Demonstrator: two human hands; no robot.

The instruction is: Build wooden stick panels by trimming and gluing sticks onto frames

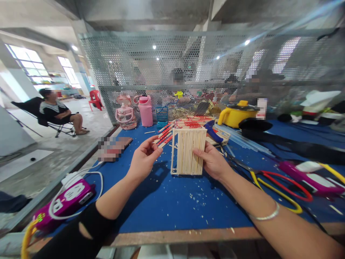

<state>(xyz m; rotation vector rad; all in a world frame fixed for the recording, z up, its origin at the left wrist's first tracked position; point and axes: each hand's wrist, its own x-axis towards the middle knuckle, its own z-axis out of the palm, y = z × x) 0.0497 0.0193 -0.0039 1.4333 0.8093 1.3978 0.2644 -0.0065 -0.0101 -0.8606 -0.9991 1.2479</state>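
A box-shaped frame of pale wooden sticks (188, 153) stands upright over the blue tabletop, its front face mostly covered by sticks side by side, with a gap at its left. My right hand (214, 160) grips its right side, thumb on the front. To the left of the frame, my left hand (147, 156) is closed, thumb and index finger pressed together near the ends of some red-wrapped stick bundles (165, 136); whatever is between those fingertips is too small to make out. More sticks in red wrappers lie in a heap behind the frame.
A blue-handled tool (214, 133), scissors (285, 181) and clear glue sticks (242, 138) lie right. Purple power strips (64, 203) flank both sides. Behind are a pink bottle (146, 111), a yellow pot (238, 116) and perforated mesh. A person (58, 111) sits at far left.
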